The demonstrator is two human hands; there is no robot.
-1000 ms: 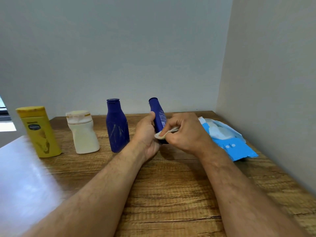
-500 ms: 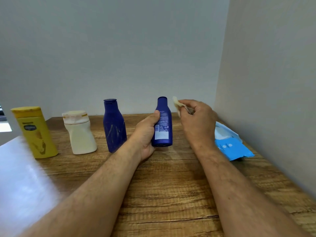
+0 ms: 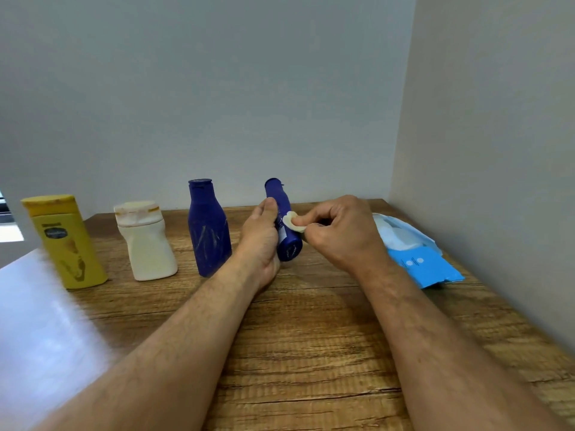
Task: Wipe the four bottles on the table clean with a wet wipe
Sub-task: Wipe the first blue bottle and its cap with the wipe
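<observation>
Plain grey walls meet in a corner in the upper right of the frame, above a wood-grain table (image 3: 311, 337) that fills the lower half. Near the centre, the left hand (image 3: 261, 241) curls around a slim blue bottle (image 3: 284, 225), thumb on its near side, and tips it so the cap leans away and to the left; the tilt likely turns its side toward the other hand. The right hand (image 3: 339, 231) pinches a small folded wet wipe (image 3: 292, 221) between thumb and fingertips and presses it against the bottle's upper body, apparently mid-stroke. Three more bottles stand upright in a row to the left, well apart from the hands: a wider blue bottle (image 3: 208, 228) with pale streaks, a white bottle (image 3: 144, 244), and a yellow bottle (image 3: 63, 244) at the far left, probably waiting their turn. At the right edge, a blue wipe pack (image 3: 420, 262) lies open by the wall, close enough for a fresh wipe.
</observation>
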